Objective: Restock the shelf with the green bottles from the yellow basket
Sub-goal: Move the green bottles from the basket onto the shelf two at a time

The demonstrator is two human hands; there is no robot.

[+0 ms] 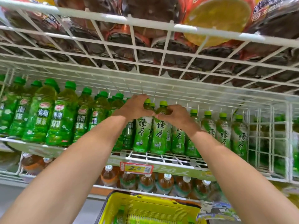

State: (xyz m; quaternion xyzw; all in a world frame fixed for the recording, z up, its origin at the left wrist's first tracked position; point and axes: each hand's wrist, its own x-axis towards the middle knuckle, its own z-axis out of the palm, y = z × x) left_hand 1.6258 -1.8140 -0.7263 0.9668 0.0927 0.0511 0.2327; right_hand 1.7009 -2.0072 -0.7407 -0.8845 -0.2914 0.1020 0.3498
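Two green tea bottles stand side by side at the front of the white wire shelf (155, 156). My left hand (134, 107) grips the shoulder of the left bottle (142, 135), below its green cap. My right hand (176, 116) grips the shoulder of the right bottle (160, 136). Both bottles are upright with their bases on the shelf. The two hands touch at the fingertips between the bottle necks. The yellow basket (145, 209) sits low in the view, below my arms, with a green bottle partly visible inside it.
More green tea bottles (224, 131) line the shelf to the right, and darker green bottles (56, 118) fill the left. A wire shelf (145, 44) with large bottles hangs close overhead. Brown tea bottles (163, 183) sit on the shelf below, behind a price tag (136, 167).
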